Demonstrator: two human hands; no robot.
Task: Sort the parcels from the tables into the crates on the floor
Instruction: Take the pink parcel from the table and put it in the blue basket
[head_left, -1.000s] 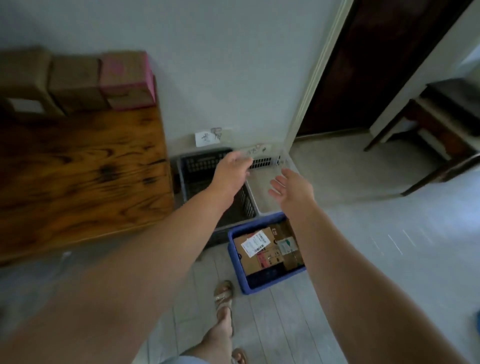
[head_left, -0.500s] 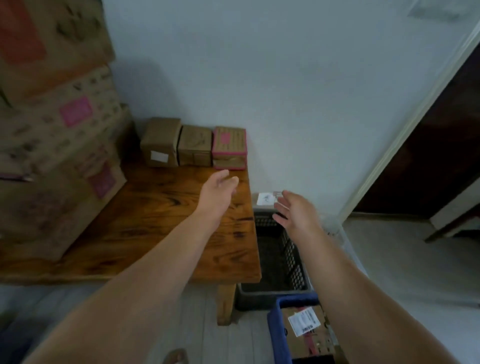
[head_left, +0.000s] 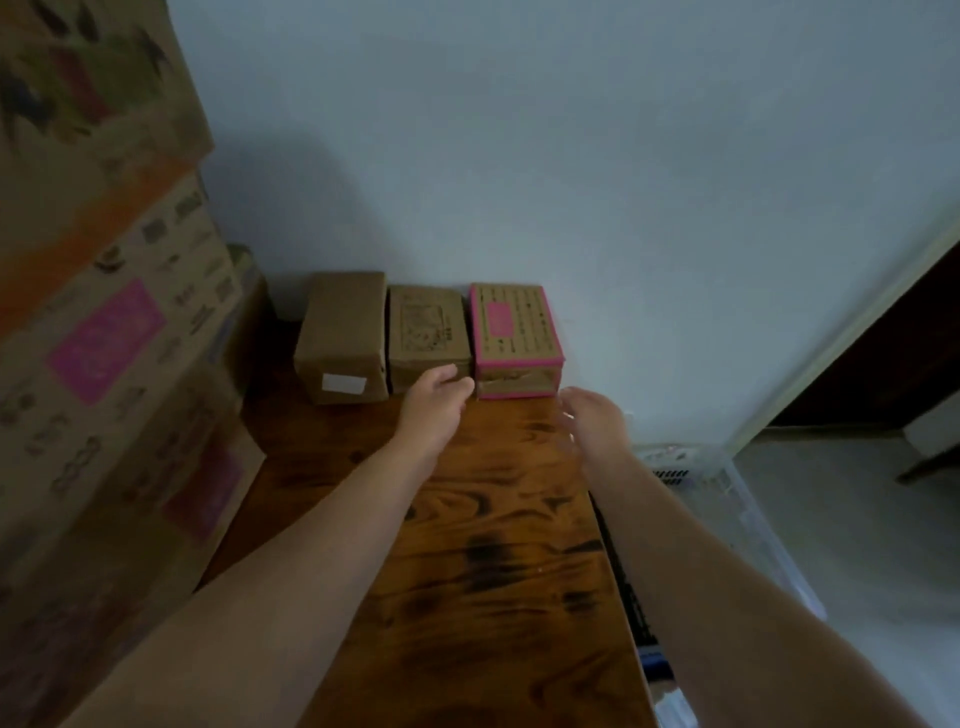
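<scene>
Your left hand (head_left: 436, 397) and right hand (head_left: 592, 415) hover at the pink-edged parcel (head_left: 514, 332), each grip loose and empty. That spacing suits a two-sided lift.

Left forearm (head_left: 291, 571) is showing bare along its whole visible length, frame edge to wrist. Right forearm (head_left: 727, 597) is showing the same, bare skin throughout. Left hand (head_left: 434, 402) is reading bare, thumb and fingers distinct, outline fairly sharp. Right hand (head_left: 592, 421) is also reading bare, but is smearing at the fingertips, probably motion blur; finer detail there cannot be told.
</scene>
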